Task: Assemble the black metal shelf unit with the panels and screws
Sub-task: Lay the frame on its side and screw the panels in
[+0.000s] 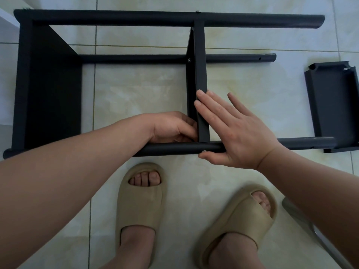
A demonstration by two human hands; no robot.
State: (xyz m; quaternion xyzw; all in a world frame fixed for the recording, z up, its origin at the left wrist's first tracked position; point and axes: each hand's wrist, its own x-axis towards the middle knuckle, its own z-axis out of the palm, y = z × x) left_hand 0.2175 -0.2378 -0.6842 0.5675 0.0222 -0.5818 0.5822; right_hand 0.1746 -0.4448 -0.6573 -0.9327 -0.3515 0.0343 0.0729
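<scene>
On the pale tiled floor (147,94) I see the black shelf frame (48,84) on its side. My right hand (239,133) lies flat, fingers (209,105) straight, pressing its middle panel (200,65) from 3 o'clock. My left hand (172,127) curls against that panel from 9 o'clock; I cannot tell whether it holds anything.

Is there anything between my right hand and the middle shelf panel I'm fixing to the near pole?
Nothing visible. Your right hand lies flat against the middle panel, its thumb on the near side of the near pole, beside a screw head.
</scene>
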